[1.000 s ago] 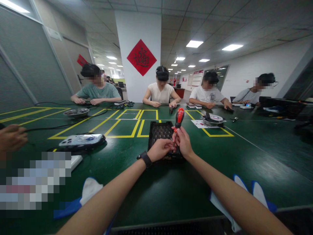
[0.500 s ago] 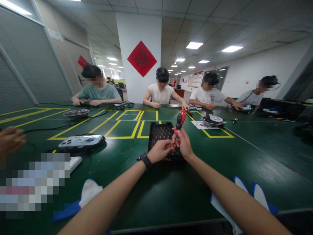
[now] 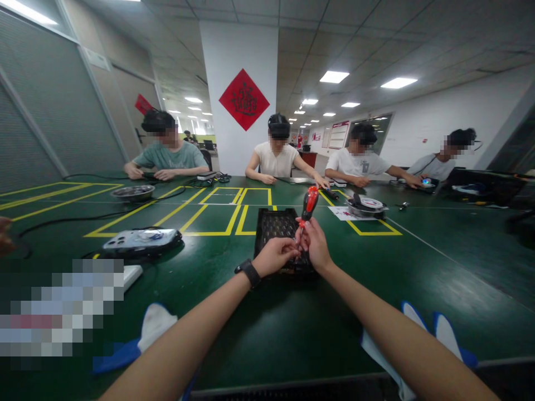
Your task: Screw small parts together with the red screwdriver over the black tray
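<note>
Far left of the frame, a phone (image 3: 140, 240) lies face down on the green desk (image 3: 418, 267), with a steel bowl (image 3: 132, 192) farther back. Lower left, a white-and-blue glove (image 3: 142, 337) sits beside the forearm.

Now to the centre: the left hand (image 3: 273, 255), watch (image 3: 249, 272) on the wrist, is curled in over the near edge of the black tray (image 3: 273, 225), fingers (image 3: 288, 245) pinched narrow on something too small to make out, right at the tool's tip. Touching it, the right hand (image 3: 315, 245) holds the shaft of the red screwdriver (image 3: 308, 205), fingers closed around it, handle tilted up and away over the tray's right side.

It reads as a fitting step: tip being set onto a small part above the tray. The next move likely calls for a steady left pinch while the right hand slides up to the handle and keeps the shaft in line.

Right of centre, a round tape reel (image 3: 363, 205) on a paper sheet; lower right, another glove (image 3: 434, 334). Other people work along the far edge.
</note>
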`<state>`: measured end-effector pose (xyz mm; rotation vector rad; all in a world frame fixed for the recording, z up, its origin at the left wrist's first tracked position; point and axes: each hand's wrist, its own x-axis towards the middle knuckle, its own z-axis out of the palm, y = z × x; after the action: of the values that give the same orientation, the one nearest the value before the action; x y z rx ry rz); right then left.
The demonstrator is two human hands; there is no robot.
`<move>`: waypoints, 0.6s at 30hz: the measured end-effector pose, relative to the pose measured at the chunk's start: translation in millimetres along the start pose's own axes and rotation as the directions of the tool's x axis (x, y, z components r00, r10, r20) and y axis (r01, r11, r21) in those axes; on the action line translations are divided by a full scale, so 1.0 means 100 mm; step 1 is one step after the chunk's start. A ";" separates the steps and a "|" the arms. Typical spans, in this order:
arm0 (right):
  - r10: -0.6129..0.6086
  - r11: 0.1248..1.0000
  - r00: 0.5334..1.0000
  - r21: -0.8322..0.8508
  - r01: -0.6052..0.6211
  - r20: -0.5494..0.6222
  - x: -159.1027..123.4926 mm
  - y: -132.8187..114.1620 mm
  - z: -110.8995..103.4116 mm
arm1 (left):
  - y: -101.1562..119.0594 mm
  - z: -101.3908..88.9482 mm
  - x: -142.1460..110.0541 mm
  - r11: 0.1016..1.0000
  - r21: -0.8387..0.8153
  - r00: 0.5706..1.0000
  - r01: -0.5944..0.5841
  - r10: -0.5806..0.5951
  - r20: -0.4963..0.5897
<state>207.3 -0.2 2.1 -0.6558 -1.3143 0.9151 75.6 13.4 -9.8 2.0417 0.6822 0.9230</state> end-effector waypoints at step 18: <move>-0.006 1.000 1.000 0.009 0.006 0.009 0.01 0.02 -0.02 | -0.02 0.02 -0.01 0.997 0.072 0.998 -0.015 0.020 -0.065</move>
<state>209.0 1.7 0.6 -0.6413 -1.3188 0.9194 76.1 13.5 -12.7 2.0909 0.7428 0.9923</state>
